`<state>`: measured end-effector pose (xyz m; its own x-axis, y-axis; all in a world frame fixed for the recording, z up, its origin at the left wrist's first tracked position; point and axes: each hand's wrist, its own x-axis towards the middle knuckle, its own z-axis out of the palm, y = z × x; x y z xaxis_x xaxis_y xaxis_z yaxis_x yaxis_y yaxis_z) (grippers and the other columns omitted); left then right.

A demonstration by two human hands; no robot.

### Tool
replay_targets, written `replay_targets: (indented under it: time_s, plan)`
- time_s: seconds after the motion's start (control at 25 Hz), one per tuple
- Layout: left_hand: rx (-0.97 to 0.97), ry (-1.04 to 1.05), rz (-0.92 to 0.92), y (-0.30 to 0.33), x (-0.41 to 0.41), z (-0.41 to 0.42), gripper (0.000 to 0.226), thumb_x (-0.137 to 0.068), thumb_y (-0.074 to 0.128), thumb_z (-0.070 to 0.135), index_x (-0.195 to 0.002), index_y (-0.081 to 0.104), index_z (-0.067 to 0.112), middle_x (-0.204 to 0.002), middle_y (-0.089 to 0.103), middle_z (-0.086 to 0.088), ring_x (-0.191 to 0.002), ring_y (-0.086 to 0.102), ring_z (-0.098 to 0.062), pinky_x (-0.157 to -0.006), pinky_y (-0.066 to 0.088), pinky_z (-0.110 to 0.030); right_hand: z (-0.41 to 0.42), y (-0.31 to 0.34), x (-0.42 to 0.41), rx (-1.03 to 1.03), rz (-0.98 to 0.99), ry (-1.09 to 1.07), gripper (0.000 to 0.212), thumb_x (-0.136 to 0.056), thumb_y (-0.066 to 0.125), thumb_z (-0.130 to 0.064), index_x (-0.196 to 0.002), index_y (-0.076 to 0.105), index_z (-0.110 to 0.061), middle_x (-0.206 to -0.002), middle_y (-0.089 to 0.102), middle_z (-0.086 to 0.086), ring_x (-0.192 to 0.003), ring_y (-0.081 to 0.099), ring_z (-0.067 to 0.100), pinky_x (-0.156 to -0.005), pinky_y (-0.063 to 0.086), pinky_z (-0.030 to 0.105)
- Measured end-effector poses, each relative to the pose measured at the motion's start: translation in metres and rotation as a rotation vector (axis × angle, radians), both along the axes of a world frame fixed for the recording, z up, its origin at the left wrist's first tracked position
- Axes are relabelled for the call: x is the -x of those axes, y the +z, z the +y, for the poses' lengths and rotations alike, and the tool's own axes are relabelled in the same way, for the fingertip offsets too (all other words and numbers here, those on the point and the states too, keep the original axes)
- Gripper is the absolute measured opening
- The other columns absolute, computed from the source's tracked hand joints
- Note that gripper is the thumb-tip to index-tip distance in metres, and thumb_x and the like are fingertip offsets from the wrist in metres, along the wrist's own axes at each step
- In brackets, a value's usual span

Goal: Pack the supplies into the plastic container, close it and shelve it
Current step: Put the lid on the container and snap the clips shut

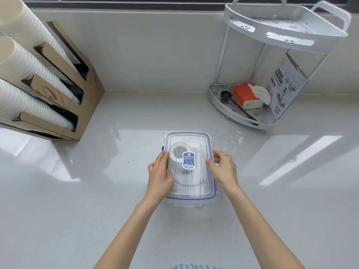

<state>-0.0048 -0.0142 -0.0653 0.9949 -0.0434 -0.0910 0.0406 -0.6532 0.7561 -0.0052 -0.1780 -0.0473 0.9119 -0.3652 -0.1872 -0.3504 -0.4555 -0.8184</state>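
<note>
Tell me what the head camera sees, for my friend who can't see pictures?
Two hands, left and right, press the lid onto a clear plastic container on a white counter. A corner shelf stands behind.

Counter [116, 191] bears container [189, 199], rack [242, 121], seemingly cardboard holder [85, 105].

This looks like a drinks corner in a café or office pantry. Stacked paper cups [23, 61] fill a cardboard dispenser [77, 90]; well right of it stands a white corner rack [242, 117] holding a coffee scoop [226, 95] and tissue pack [246, 96].
</note>
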Motion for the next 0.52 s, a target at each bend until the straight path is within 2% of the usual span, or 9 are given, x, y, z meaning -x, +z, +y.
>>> replay_targets:
  time_s: [0.12, 0.24, 0.32, 0.52]
  plan:
    - [0.075, 0.058, 0.095, 0.004, 0.003, -0.001, 0.051, -0.090, 0.033, 0.001, -0.140, 0.021, 0.007, -0.151, 0.023, -0.011, -0.138, 0.018, -0.026, -0.110, 0.014, -0.028, -0.001, -0.001, 0.002, -0.020, 0.049, -0.007, 0.043, -0.090, 0.052, -0.018, -0.130, 0.047, -0.003, -0.124, 0.054, 0.017, -0.112, 0.054, 0.026, -0.094, 0.037, 0.026]
    - [0.138, 0.078, 0.094, 0.006, 0.005, -0.001, 0.049, -0.091, 0.037, 0.005, -0.139, 0.025, 0.007, -0.144, 0.036, -0.012, -0.132, 0.032, -0.027, -0.109, 0.024, -0.033, -0.004, -0.001, 0.007, -0.035, 0.133, 0.028, 0.040, -0.091, 0.051, -0.026, -0.124, 0.052, -0.002, -0.100, 0.063, 0.016, -0.099, 0.054, 0.027, -0.080, 0.034, 0.025]
    - [0.159, 0.120, 0.086, 0.006, 0.008, 0.001, 0.046, -0.091, 0.040, 0.008, -0.136, 0.031, 0.007, -0.137, 0.042, -0.014, -0.124, 0.040, -0.026, -0.104, 0.031, -0.034, -0.008, -0.002, 0.012, -0.019, 0.180, 0.087, 0.038, -0.090, 0.052, -0.029, -0.118, 0.056, -0.003, -0.087, 0.058, 0.009, -0.088, 0.051, 0.022, -0.075, 0.033, 0.024]
    - [0.104, 0.084, 0.042, -0.001, 0.015, 0.008, 0.045, -0.093, 0.041, 0.022, -0.136, 0.034, 0.012, -0.113, 0.047, -0.009, -0.097, 0.051, -0.023, -0.088, 0.036, -0.027, -0.003, -0.014, 0.021, 0.026, 0.135, 0.099, 0.035, -0.092, 0.048, -0.032, -0.104, 0.060, -0.001, -0.082, 0.050, 0.007, -0.079, 0.046, 0.023, -0.065, 0.032, 0.029]
